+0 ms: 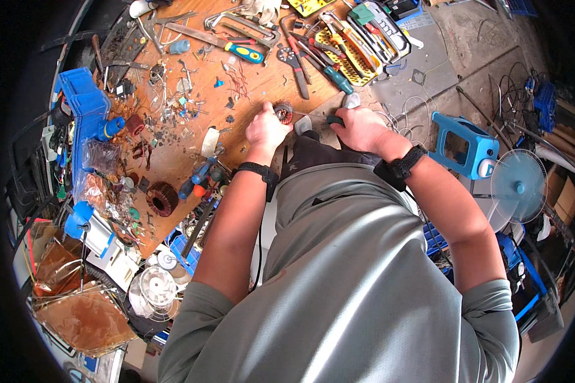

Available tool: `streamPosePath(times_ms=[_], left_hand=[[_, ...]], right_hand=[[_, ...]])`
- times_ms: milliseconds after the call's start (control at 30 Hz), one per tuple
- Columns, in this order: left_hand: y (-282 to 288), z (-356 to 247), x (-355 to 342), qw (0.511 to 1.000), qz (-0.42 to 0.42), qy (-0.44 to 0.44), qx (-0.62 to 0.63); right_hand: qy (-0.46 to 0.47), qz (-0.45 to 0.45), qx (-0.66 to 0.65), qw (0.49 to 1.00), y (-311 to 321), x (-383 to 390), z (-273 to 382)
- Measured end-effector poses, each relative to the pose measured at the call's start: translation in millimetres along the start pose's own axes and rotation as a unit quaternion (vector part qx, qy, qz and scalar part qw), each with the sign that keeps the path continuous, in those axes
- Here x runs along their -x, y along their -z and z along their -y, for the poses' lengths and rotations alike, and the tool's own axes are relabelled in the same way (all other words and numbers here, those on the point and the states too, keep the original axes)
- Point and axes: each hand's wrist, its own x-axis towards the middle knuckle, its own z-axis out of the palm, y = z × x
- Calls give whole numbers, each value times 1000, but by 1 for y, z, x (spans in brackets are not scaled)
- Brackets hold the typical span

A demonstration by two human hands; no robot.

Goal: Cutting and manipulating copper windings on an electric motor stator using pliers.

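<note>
At the table's front edge my left hand (268, 132) is closed on a small round motor coil (283, 113) with copper-red windings and a dark rim. To its right, my right hand (362, 132) is wrapped round the dark handle (333, 119) of a thin-shafted tool that looks like a screwdriver. The shaft runs left toward the coil; whether its tip touches the windings is too small to tell. Most of the handle is hidden in my fingers. A larger copper-wound ring (162, 198) lies on the wooden table (204, 83) at the left.
Pliers, cutters and a yellow tool tray (358, 67) lie at the back. A hacksaw (252, 32) and a yellow-and-blue-handled file (244, 53) are nearby. Wire scraps and small parts litter the table's left, beside blue bins (83, 102). At right stand a blue frame (464, 145) and a fan (519, 185).
</note>
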Motion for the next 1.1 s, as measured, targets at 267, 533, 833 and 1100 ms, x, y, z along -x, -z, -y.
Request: streamPosePath(times_ms=[267, 533, 833, 1100], left_hand=[[4, -2, 0, 1000, -1, -1, 5], [-1, 1, -1, 1000, -17, -22, 7], [-15, 4, -9, 999, -42, -32, 8], [-15, 1, -3, 997, -67, -15, 32]], right_hand=[[11, 16, -41, 999, 5, -6, -8], [110, 19, 7, 994, 10, -26, -24], [124, 23, 28, 992, 5, -37, -30], [-14, -41, -40, 998, -48, 16, 29]])
